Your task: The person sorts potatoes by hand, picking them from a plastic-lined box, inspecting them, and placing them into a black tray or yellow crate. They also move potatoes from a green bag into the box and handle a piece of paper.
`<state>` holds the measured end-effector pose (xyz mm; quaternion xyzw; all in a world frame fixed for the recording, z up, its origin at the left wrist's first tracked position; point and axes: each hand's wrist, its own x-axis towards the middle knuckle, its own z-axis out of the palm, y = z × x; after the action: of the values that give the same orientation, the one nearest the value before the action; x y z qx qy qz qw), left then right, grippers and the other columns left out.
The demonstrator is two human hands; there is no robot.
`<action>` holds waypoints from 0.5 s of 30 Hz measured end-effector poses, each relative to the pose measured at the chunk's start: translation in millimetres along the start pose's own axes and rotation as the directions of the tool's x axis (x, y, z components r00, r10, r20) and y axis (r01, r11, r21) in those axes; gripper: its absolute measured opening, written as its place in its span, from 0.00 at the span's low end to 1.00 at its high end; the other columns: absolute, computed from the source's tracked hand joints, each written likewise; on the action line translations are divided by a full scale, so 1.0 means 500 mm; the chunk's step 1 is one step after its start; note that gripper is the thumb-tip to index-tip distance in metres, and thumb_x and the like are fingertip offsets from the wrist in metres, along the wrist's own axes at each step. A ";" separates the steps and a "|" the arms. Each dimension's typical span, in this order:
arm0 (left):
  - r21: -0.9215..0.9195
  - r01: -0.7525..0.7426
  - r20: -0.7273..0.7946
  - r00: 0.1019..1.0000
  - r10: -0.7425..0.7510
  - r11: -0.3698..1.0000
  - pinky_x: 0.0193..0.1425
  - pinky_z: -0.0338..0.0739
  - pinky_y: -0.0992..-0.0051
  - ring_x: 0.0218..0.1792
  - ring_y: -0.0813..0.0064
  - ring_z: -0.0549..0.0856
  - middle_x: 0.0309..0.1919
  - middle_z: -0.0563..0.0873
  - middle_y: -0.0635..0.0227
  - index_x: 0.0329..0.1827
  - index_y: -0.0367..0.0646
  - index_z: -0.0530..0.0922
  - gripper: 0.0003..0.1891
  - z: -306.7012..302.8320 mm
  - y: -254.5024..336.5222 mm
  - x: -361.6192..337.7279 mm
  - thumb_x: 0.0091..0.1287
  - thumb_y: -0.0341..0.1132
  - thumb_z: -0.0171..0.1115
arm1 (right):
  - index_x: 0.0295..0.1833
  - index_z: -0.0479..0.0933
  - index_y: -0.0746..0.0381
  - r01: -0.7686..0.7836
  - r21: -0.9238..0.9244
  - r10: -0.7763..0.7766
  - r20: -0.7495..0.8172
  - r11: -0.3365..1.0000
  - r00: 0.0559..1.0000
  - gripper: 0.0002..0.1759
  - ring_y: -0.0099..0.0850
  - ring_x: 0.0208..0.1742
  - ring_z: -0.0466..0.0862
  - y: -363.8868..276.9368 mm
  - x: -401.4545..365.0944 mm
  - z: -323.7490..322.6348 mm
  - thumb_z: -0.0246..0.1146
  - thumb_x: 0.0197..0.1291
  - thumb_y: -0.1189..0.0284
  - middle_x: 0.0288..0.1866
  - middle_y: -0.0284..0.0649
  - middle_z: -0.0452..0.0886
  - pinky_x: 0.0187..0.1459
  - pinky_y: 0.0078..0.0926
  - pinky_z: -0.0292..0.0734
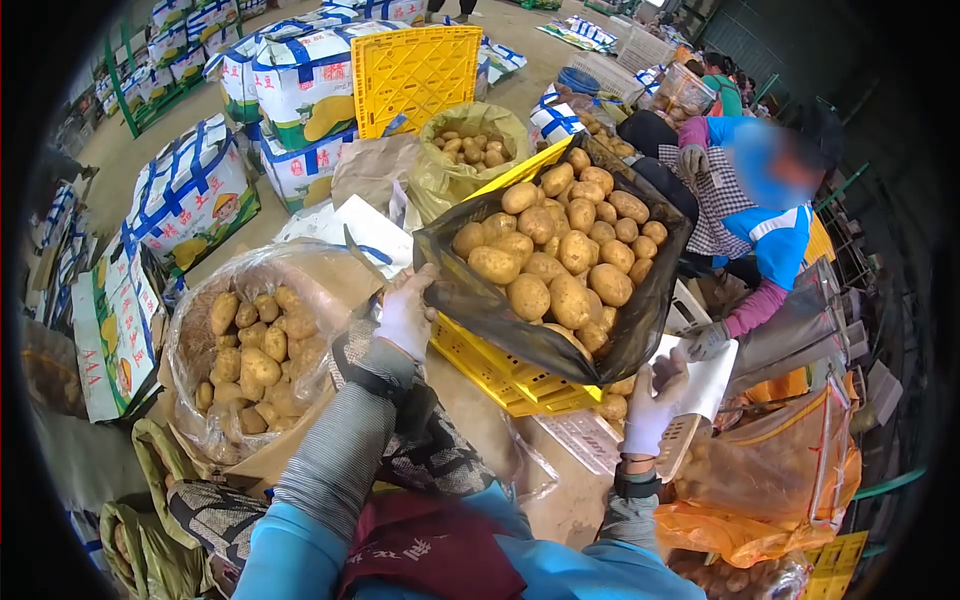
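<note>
A yellow crate (500,372) lined with a black plastic bag (625,345) stands before me, full of potatoes (570,250). My left hand (405,312), in a white glove, is closed at the bag's left edge, fingertips pinched on the plastic. Beside it a narrow grey blade-like strip (365,250) points up and left. Near the crate's front right corner is my right hand (655,400), also gloved, its thumb and fingers apart. A white sheet or panel (712,380) lies just right of it, with a co-worker's gloved hand (708,340) at its upper edge.
Left of me sits a box with a clear plastic liner (185,350), holding potatoes. Behind the crate stand a yellow-green bag (440,185) of potatoes and an upright yellow crate (415,75). Printed potato packs (190,200) fill the left. A co-worker (775,225) sits at right above orange mesh bags (760,480).
</note>
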<state>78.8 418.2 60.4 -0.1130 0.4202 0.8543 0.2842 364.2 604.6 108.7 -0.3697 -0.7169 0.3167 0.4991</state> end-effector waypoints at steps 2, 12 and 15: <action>0.061 -0.080 0.024 0.997 0.079 0.995 0.19 0.61 0.85 0.20 0.89 0.72 0.29 0.81 0.81 0.39 0.52 0.75 0.09 0.000 0.005 -0.005 0.66 0.33 0.69 | 0.67 0.67 0.68 0.279 -0.116 -0.284 -0.032 0.953 0.958 0.29 0.34 0.63 0.75 -0.062 -0.008 0.035 0.64 0.59 0.82 0.58 0.47 0.75 0.62 0.32 0.72; 0.102 -0.250 0.286 0.934 0.212 0.963 0.20 0.70 0.85 0.22 0.83 0.80 0.33 0.83 0.72 0.55 0.40 0.75 0.17 -0.034 0.011 -0.018 0.66 0.30 0.69 | 0.57 0.76 0.57 0.567 -0.133 -0.370 0.634 0.813 0.679 0.25 0.45 0.52 0.80 -0.156 -0.133 0.328 0.71 0.51 0.68 0.50 0.46 0.80 0.55 0.40 0.74; 0.180 -0.419 0.467 0.833 0.297 0.890 0.41 0.81 0.77 0.43 0.73 0.84 0.51 0.79 0.62 0.70 0.37 0.64 0.34 -0.060 -0.030 0.019 0.62 0.28 0.70 | 0.47 0.80 0.59 0.403 -0.063 -0.300 0.566 0.913 0.768 0.13 0.45 0.44 0.83 -0.151 -0.101 0.315 0.68 0.58 0.67 0.41 0.43 0.85 0.48 0.40 0.78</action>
<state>78.5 405.9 28.0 0.1991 0.4758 0.8292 0.2153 209.9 508.5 98.9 -0.1668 -0.9109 0.2425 0.2893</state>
